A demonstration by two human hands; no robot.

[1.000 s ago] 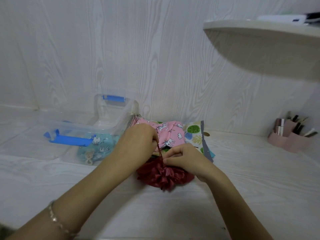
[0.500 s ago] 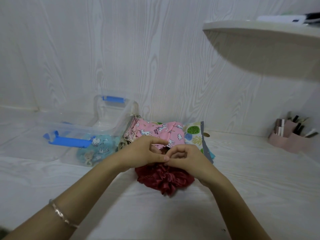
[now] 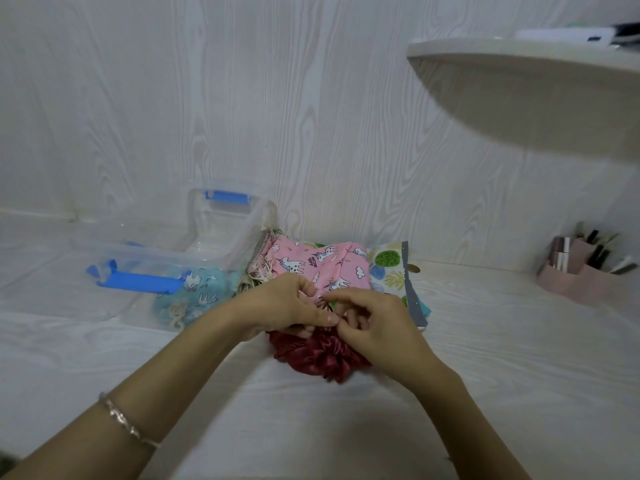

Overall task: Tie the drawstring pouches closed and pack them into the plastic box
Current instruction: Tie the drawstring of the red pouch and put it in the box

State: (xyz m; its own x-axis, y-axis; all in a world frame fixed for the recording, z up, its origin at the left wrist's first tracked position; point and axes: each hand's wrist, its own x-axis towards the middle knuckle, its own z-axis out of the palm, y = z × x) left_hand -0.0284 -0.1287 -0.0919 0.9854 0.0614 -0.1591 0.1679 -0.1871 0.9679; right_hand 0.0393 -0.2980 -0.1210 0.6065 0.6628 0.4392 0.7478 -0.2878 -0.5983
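A dark red satin pouch lies gathered on the white surface in front of me. My left hand and my right hand meet over its top, fingers curled and pinching its thin red drawstring; the knot itself is hidden under my fingers. Behind lies a pink unicorn-print pouch on a pile, with a white leaf-print pouch to its right. The clear plastic box with blue latches stands at the left and holds a light blue pouch.
A pink organiser with small cosmetics stands at the far right. A rounded shelf juts out overhead at the upper right. The box's lid with a blue clip leans against the wood-grain wall behind.
My left hand dropped from a raised pull on the drawstring and closed in against my right hand over the red pouch's top. The pouch has stayed in place.
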